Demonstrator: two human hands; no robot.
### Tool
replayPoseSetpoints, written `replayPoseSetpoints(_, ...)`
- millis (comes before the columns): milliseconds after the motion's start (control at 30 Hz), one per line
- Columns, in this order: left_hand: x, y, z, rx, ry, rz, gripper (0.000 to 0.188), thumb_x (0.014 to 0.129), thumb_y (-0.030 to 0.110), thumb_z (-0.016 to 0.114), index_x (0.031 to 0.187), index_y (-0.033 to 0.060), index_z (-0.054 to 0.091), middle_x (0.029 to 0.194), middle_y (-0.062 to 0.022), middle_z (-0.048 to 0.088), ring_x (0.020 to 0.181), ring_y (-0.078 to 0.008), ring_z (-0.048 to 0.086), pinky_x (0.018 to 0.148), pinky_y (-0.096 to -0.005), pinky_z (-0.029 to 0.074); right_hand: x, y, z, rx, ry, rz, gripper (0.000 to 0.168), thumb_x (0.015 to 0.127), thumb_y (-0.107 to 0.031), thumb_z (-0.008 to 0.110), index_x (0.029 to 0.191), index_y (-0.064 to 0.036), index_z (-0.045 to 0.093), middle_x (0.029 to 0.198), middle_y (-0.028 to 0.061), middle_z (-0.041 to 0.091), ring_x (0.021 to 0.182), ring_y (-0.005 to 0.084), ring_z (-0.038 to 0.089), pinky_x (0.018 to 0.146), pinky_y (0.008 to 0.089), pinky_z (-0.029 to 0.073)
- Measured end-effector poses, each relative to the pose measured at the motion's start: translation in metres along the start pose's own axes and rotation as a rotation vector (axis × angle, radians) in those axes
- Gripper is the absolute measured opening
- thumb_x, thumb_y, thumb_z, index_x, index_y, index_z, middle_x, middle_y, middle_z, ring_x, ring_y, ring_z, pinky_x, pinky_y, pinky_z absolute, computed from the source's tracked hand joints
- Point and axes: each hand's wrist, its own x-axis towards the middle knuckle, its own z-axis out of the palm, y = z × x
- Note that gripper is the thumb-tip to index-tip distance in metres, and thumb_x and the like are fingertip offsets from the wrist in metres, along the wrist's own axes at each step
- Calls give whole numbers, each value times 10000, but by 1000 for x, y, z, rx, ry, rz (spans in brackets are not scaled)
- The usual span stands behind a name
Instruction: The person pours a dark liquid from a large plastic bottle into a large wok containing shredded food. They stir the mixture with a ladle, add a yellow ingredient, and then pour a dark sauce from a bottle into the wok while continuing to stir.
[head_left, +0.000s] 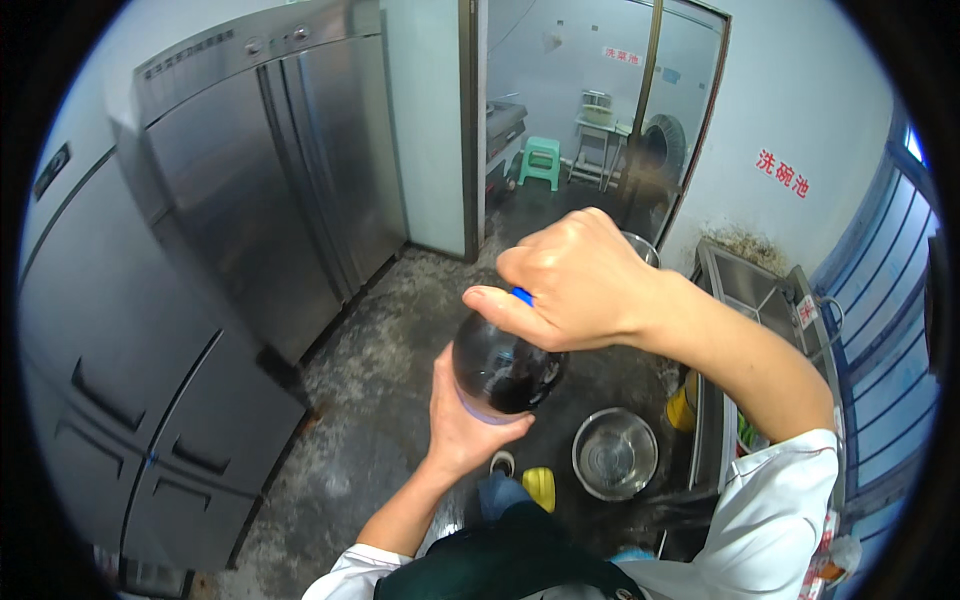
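A large rounded bottle of dark liquid (499, 367) is held up in front of my body, its top towards the camera. My left hand (472, 420) grips its body from below and the left, where a pale band shows. Over the bottle's top is my right hand (570, 285), curled around a blue cap (523, 296), with the thumb along the cap's near side. Only a small part of the cap shows between thumb and fingers; the neck is hidden.
A steel basin (615, 454) rests on the wet floor beside a steel sink unit (742, 277). Steel refrigerators (232, 202) line the left. A green stool (540, 163) stands beyond the doorway. Near my feet is a yellow object (540, 487).
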Motion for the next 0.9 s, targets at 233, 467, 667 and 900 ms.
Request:
replayPoseSetpoints(233,176,-108,81,101,-122,-1,1013,495,164,872,1327,19,313,1225,-165,447,1166,-314,466,976,-407,403,17,195,86,15,-124,289,478,889,-415,556,646,-9,618,563,166,592,483,361,583,443,408,465)
replayPoseSetpoints(467,359,-202,153,104,-98,-6,1008,491,115,873,1329,17,323,1212,-192,440,1154,-364,444,969,-426,392,84,390,168,158,-152,579,651,875,-609,457,653,-17,614,596,172,604,570,363,612,542,446,480)
replayPoseSetpoints(667,525,-299,225,100,-123,29,1000,504,139,879,1328,23,325,1230,-169,449,1151,-317,481,967,-411,409,129,557,224,44,-221,632,584,909,-534,468,655,-22,589,596,183,593,611,403,602,560,467,475)
replayPoseSetpoints(900,712,-388,347,17,-172,173,986,487,158,869,1316,21,352,1226,-170,458,1142,-338,475,972,-410,396,140,759,271,-184,-137,666,537,901,-507,509,664,-26,548,596,170,589,573,375,606,515,445,476)
